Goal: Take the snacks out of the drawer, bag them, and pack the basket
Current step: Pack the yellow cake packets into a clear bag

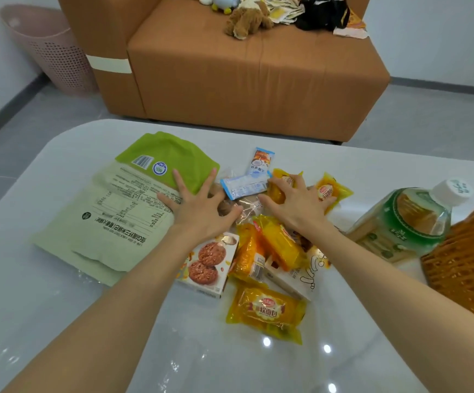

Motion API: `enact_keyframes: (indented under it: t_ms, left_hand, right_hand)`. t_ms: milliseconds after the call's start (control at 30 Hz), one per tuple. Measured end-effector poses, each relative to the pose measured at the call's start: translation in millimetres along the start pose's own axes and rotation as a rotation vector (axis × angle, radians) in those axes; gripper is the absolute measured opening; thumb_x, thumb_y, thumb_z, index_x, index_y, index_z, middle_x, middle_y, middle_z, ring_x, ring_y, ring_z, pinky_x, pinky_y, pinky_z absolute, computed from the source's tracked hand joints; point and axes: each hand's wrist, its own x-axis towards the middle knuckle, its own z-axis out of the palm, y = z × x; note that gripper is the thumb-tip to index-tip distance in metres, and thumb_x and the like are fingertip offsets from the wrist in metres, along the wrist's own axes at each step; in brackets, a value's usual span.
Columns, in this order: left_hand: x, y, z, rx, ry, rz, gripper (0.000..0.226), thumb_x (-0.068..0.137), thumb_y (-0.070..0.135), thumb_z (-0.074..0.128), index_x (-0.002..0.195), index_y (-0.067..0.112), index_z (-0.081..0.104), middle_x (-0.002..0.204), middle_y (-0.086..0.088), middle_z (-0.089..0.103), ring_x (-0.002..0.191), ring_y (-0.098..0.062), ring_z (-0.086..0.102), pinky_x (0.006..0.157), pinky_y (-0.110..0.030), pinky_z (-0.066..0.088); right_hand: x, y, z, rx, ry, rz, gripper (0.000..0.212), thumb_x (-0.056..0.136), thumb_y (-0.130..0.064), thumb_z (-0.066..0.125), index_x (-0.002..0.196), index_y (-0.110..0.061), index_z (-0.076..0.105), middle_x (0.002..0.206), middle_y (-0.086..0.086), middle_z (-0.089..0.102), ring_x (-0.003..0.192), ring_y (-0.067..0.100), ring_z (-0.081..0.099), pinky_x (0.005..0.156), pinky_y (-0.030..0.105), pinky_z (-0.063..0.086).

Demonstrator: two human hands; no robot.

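A pile of snacks lies on the white table [45, 307]. My left hand [199, 205] rests flat with fingers spread, partly on the big green bag [122, 211] and partly on a clear wrapped snack [230, 207]. My right hand [298, 202] lies spread over a yellow bread packet [279, 184]. Two blue sachets [244, 187] [261, 161] sit between and beyond the hands. A cookie box [210, 263], more yellow bread packets [267, 313] [279, 245] and a small yellow packet [332, 190] lie around. The wicker basket [468, 265] stands at the right edge.
A large water bottle [408, 219] lies on its side between the snacks and the basket. Beyond the table stands an orange sofa [244, 80] with plush toys [247, 18] and a black bag [323, 12]. A pink laundry basket [51, 49] is at the far left.
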Motion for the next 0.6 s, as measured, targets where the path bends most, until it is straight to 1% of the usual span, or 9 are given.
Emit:
enact_keyframes:
  t_ms: [67,167,200,267,333,400,433,500,600]
  left_hand:
    - [-17.6,-0.4,6.7,0.005,0.026,-0.009,0.078,0.081,0.081,0.015,0.150,0.045,0.003,0.154,0.022,-0.025,0.128,-0.052,-0.040,0.095,-0.082,-0.007]
    - [-48.2,-4.2,15.4,0.017,0.055,-0.021,0.072,0.085,0.076,0.016,0.150,0.046,0.006,0.155,0.022,-0.024,0.129,-0.052,-0.038,0.097,-0.082,-0.004]
    - [-58.0,-6.3,17.7,0.016,0.059,-0.027,0.071,0.086,0.075,0.016,0.150,0.045,0.008,0.155,0.021,-0.024,0.130,-0.052,-0.037,0.098,-0.082,-0.004]
    - [-73.3,-10.9,19.8,0.016,0.067,-0.036,0.070,0.086,0.075,0.016,0.150,0.045,0.013,0.156,0.020,-0.023,0.130,-0.052,-0.036,0.098,-0.082,-0.003]
    - [-80.0,-13.5,22.0,0.016,0.087,-0.044,0.071,0.085,0.076,0.016,0.149,0.045,0.020,0.155,0.021,-0.022,0.131,-0.052,-0.035,0.098,-0.082,-0.002]
    - [-79.9,-14.1,24.6,0.017,0.115,-0.045,0.070,0.085,0.077,0.017,0.147,0.045,0.024,0.155,0.022,-0.022,0.131,-0.052,-0.035,0.099,-0.081,-0.002]
    - [-79.1,-14.1,25.2,0.018,0.127,-0.044,0.070,0.085,0.076,0.017,0.147,0.045,0.026,0.155,0.023,-0.022,0.132,-0.052,-0.035,0.099,-0.081,-0.002]
    - [-77.8,-14.6,27.3,0.021,0.144,-0.043,0.069,0.085,0.076,0.017,0.146,0.045,0.027,0.155,0.023,-0.023,0.132,-0.052,-0.034,0.099,-0.081,-0.002]
    - [-77.2,-15.1,30.0,0.035,0.164,-0.047,0.071,0.084,0.077,0.016,0.146,0.044,0.029,0.155,0.023,-0.023,0.133,-0.052,-0.033,0.099,-0.081,-0.001]
  right_hand:
    - [-15.5,-4.4,3.6,0.005,0.014,-0.027,0.058,0.085,-0.076,0.031,0.136,-0.050,0.036,0.150,-0.001,0.028,0.135,0.036,0.031,0.104,0.075,0.009]
    - [-45.5,-12.3,9.1,0.014,0.010,-0.075,0.056,0.085,-0.076,0.031,0.135,-0.050,0.037,0.148,-0.003,0.031,0.135,0.032,0.031,0.105,0.073,0.011]
    - [-54.4,-14.3,8.7,0.009,-0.004,-0.085,0.056,0.086,-0.076,0.028,0.135,-0.051,0.037,0.148,-0.003,0.032,0.137,0.032,0.029,0.105,0.073,0.010]
    - [-65.7,-17.9,3.5,-0.018,-0.011,-0.071,0.055,0.089,-0.073,0.021,0.136,-0.050,0.038,0.149,-0.005,0.033,0.142,0.036,0.016,0.104,0.075,0.000]
    - [-63.9,-24.4,-4.1,-0.087,0.056,-0.079,0.053,0.094,-0.067,0.015,0.139,-0.049,0.036,0.152,-0.005,0.032,0.145,0.040,0.003,0.103,0.074,-0.007]
    - [-45.3,-34.8,-9.4,-0.092,0.134,-0.131,0.052,0.096,-0.063,0.018,0.142,-0.047,0.034,0.157,-0.004,0.024,0.147,0.036,-0.004,0.105,0.073,-0.007]
    - [-31.3,-40.3,-10.4,-0.062,0.128,-0.153,0.051,0.096,-0.062,0.020,0.143,-0.047,0.032,0.159,-0.005,0.018,0.147,0.034,-0.005,0.106,0.072,-0.007]
    - [-4.0,-47.9,-6.1,-0.002,0.019,-0.153,0.053,0.095,-0.065,0.021,0.146,-0.049,0.023,0.161,-0.007,0.008,0.147,0.033,-0.008,0.104,0.073,-0.009]
    - [18.5,-46.5,11.3,-0.009,-0.176,-0.110,0.059,0.091,-0.072,0.018,0.146,-0.054,0.011,0.161,-0.015,-0.006,0.146,0.038,-0.014,0.100,0.076,-0.010]
